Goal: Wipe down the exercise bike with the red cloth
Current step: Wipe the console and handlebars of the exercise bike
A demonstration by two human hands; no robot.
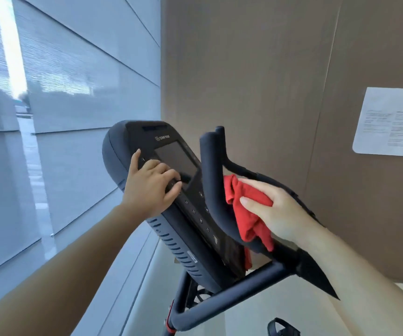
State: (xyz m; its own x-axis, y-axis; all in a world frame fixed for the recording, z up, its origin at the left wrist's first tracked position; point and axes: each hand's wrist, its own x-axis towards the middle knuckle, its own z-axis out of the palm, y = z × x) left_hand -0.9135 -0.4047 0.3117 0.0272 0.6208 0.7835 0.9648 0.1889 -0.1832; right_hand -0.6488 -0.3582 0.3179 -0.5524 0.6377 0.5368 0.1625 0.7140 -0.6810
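Observation:
The black exercise bike's console [147,137] fills the middle of the view, tilted, with a dark screen and a row of small buttons. My left hand [150,187] grips the console's left edge, thumb on the side and fingers curled over the button panel. A padded black handlebar [210,180] curves up just right of the console. My right hand [273,209] holds the crumpled red cloth [246,209] against the handlebar's right side, thumb over the fabric. Part of the cloth hangs down behind the bar.
A brown wall panel [256,81] stands close behind the bike, with a white printed notice [389,122] taped at the right. Grey window blinds [69,88] run along the left. The bike's lower frame bar [224,301] and a pedal strap [283,327] show at the bottom.

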